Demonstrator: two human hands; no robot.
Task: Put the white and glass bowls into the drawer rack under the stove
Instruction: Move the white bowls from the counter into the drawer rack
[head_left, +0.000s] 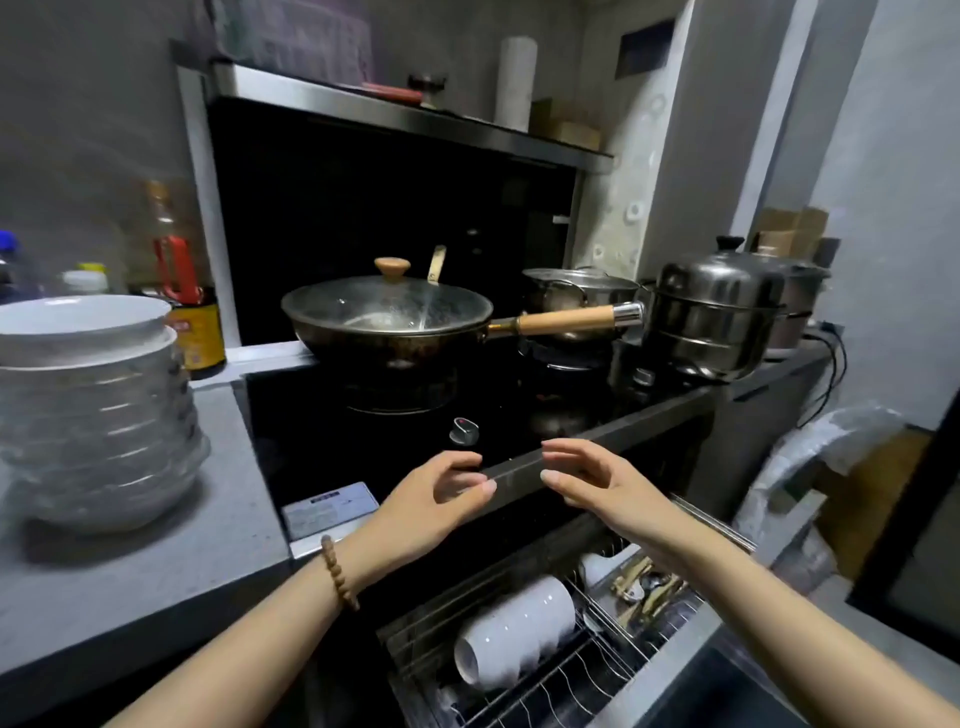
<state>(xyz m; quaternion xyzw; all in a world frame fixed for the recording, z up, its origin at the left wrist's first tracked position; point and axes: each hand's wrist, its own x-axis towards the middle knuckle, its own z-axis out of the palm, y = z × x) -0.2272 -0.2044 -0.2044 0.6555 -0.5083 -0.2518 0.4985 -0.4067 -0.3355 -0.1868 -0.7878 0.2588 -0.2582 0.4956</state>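
Left hand (434, 501) and right hand (597, 486) hover empty, fingers loosely spread, before the stove (311, 431); bowls (93, 415) stacked to its left; rack (587, 680) beneath it open, ready for them.

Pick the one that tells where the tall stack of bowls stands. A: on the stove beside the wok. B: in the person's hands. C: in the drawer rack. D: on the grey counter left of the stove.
D: the stack of bowls stands on the grey counter left of the stove; the left hand and right hand hold nothing.

Lidded wok (387, 322) centre; steel steamer (722, 312) right; sauce bottle (200, 332) left; paper roll (515, 83) above.
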